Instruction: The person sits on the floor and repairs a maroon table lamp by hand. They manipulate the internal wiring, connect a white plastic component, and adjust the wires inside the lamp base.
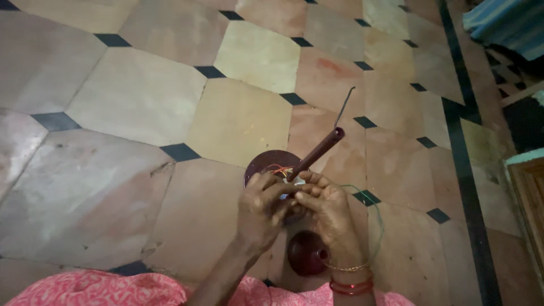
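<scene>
Dim indoor light, muted warm cast, soft faint shadows, slight blur throughout, dark right edge, no glare

Your left hand (262, 208) is bare, with no ring or band showing on it or on the forearm. Your right hand (324, 208) wears two pieces at the wrist: a thin gold chain bangle (347, 267) and, just below it, a thicker red bangle (351, 287). Your garment (113, 290) is pink with a pale swirling print.
</scene>
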